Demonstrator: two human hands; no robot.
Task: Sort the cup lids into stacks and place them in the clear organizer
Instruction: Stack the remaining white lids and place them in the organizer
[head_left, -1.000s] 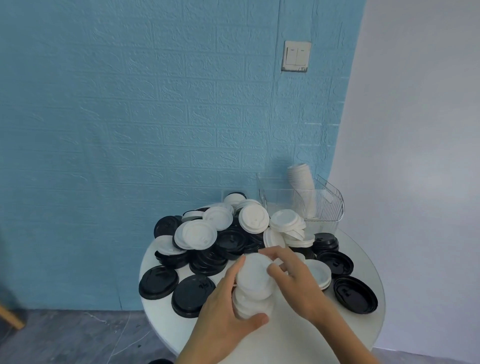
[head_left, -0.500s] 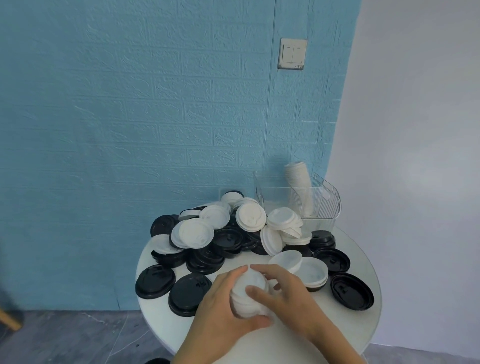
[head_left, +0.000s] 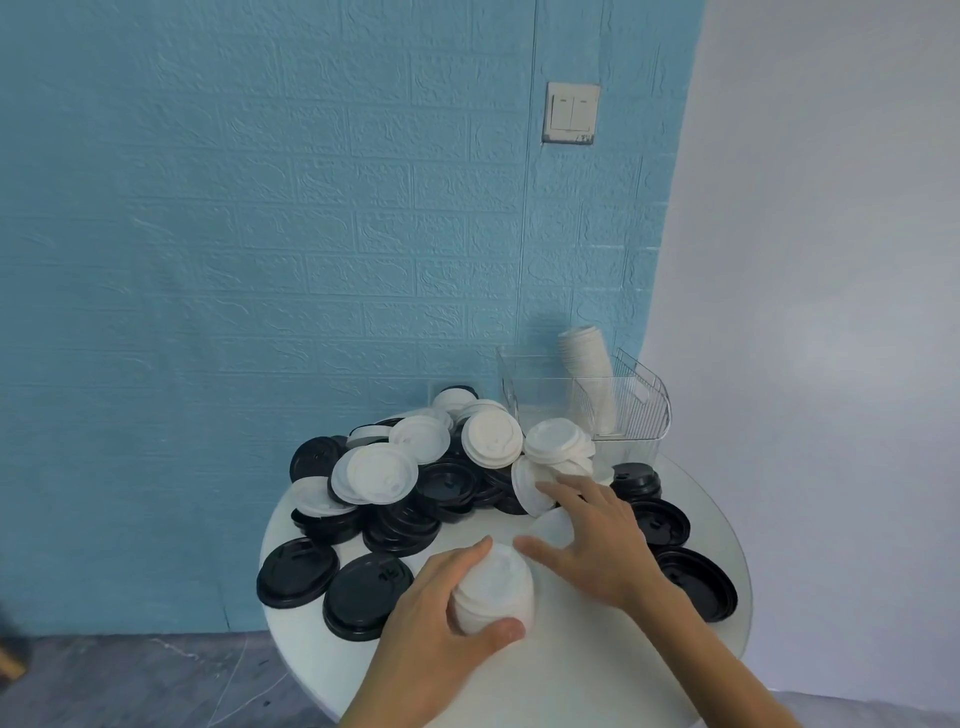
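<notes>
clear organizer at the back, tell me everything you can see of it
The clear organizer is a see-through, plastic-looking bin with ribbed walls and a cut-out handle on its right side. It stands upright at the far right edge of the round white table, against the blue wall. A leaning stack of white lids stands inside, poking above its rim. Loose white lids from the pile rest against its front. Neither hand touches it.
</notes>
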